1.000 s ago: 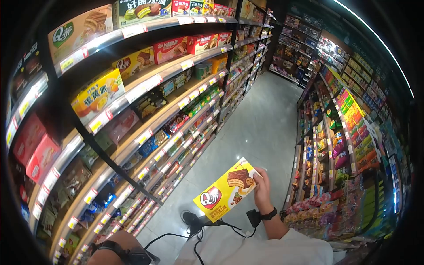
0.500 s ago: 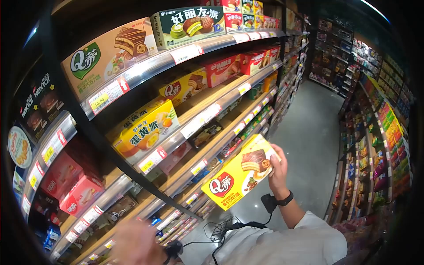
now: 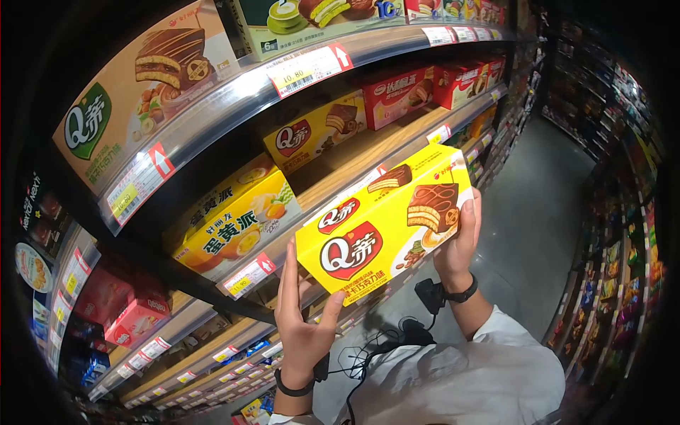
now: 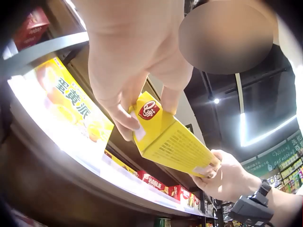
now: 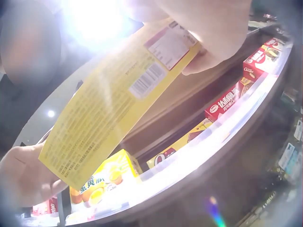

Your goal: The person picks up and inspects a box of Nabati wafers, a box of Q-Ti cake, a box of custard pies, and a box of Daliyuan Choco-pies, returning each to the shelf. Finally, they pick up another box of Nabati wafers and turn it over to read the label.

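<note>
Shows dark boxes (image 3: 46, 205) at nine o'clock by the head view, on the far-left shelves. Shows pink boxes (image 3: 134, 312) at eight o'clock, lower down. Has a tan box (image 3: 142, 88) standing at ten o'clock on the upper shelf, with a price label (image 3: 131, 193) below on the shelf edge. Has yellow pie boxes (image 3: 237, 223) together at nine o'clock, nearer the middle, one behind another on the next shelf down. Shows a green box (image 3: 319, 21) at twelve o'clock on the upper shelf, and below, between eleven and twelve, a smaller-looking yellow box (image 3: 315, 134).

Grips the near left end of the held carton (image 3: 382, 227) with the left hand (image 3: 304, 336), between six and seven o'clock. Parts thumb and fingers only as far as the end of the carton allows, thumb on the printed front. Holds the carton at the centre, in front of the shelves, tilted with the right end higher. Turns a side with a barcode (image 5: 147, 81) toward the right wrist camera.

Shows red boxes (image 3: 400, 95) at one o'clock on the shelf beyond. Clasps the right end of the carton with the right hand (image 3: 459, 244), between three and four o'clock, closed round the end as far as the carton permits. Wears a dark wristband (image 3: 462, 289) just below. Shows more stocked shelves (image 3: 623, 262) at three o'clock, across the aisle.
</note>
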The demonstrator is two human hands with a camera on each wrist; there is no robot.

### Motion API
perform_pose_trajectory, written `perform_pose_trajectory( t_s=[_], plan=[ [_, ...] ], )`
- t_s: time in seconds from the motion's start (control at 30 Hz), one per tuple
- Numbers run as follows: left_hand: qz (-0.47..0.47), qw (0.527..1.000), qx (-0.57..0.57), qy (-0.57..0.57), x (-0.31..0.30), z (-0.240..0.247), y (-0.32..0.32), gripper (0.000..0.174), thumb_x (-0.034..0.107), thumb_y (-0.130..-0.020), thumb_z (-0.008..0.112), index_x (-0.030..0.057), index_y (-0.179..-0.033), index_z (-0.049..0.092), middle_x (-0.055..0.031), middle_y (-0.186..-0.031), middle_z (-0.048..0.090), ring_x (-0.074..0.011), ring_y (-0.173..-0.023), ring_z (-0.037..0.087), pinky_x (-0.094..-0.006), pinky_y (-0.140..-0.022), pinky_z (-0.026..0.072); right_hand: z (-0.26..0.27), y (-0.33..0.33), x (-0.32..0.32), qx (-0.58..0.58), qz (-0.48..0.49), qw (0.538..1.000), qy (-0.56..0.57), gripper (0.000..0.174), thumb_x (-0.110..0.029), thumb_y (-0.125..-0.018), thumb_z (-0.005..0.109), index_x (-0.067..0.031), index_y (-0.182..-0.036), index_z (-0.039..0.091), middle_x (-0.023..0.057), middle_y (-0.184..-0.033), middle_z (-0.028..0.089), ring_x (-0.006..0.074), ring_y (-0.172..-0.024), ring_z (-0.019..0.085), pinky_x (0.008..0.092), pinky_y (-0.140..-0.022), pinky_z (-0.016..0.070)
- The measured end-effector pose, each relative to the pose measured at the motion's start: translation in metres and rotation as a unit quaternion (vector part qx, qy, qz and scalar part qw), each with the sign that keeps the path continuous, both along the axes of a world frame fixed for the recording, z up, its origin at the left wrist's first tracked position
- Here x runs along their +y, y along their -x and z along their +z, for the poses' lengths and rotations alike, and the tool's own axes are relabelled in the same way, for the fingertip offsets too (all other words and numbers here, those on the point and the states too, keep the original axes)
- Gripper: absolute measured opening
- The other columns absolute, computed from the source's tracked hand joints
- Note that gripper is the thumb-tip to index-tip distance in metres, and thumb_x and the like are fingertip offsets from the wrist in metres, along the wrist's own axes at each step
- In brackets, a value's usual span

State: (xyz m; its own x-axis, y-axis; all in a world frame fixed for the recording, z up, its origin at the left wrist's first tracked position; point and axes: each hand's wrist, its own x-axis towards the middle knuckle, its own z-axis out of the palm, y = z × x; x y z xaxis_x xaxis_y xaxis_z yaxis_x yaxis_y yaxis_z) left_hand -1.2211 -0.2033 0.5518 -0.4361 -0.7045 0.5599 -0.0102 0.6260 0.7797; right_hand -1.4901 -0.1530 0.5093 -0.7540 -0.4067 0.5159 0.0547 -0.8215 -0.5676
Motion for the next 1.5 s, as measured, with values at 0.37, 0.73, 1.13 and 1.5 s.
perform_pose_trajectory(
  t_s=[0.37,0.73,1.13,1.5],
  plan=[
    [0.204,0.970,0.094,0.096,-0.041,0.010,0.114,0.066,-0.001,-0.101,0.062,-0.0046,-0.162,0.036,-0.0254,-0.161,0.046,-0.0327,-0.146,0.050,-0.0427,-0.120,0.0410,0.029,0.134,-0.088,0.239,-0.020,0.965,-0.107,0.032,-0.011,-0.101,0.070,0.0046,-0.129,0.066,0.0123,-0.130,0.067,0.0184,-0.118,0.063,0.0326,-0.107,0.0452],
    [0.413,0.878,-0.073,0.230,-0.073,0.016,0.167,0.080,-0.012,-0.089,0.061,-0.0032,-0.163,0.033,-0.0261,-0.162,0.043,-0.0434,-0.149,0.044,-0.0458,-0.121,0.0368,0.056,0.169,-0.129,0.382,-0.055,0.904,-0.184,0.031,-0.013,-0.093,0.079,0.0041,-0.119,0.075,0.0173,-0.108,0.078,0.0278,-0.100,0.073,0.0357,-0.091,0.0546],
    [0.278,0.939,0.050,0.194,-0.023,0.029,0.167,0.047,0.007,-0.098,0.071,-0.0018,-0.142,0.056,-0.0184,-0.145,0.059,-0.0255,-0.120,0.066,-0.0353,-0.097,0.0547,0.050,0.174,-0.141,0.473,-0.130,0.847,-0.205,0.030,-0.019,-0.089,0.081,-0.0034,-0.114,0.077,0.0105,-0.088,0.074,0.0244,-0.077,0.064,0.0374,-0.080,0.0455],
    [0.114,0.952,0.176,0.223,0.093,0.093,0.199,0.019,0.018,-0.093,0.074,0.0117,-0.099,0.057,-0.0063,-0.092,0.065,-0.0263,-0.078,0.066,-0.0367,-0.060,0.0540,0.035,0.183,-0.138,0.514,-0.133,0.838,-0.128,0.034,-0.009,-0.085,0.076,-0.0076,-0.118,0.079,0.0075,-0.094,0.076,0.0233,-0.084,0.065,0.0354,-0.082,0.0444]
  ],
)
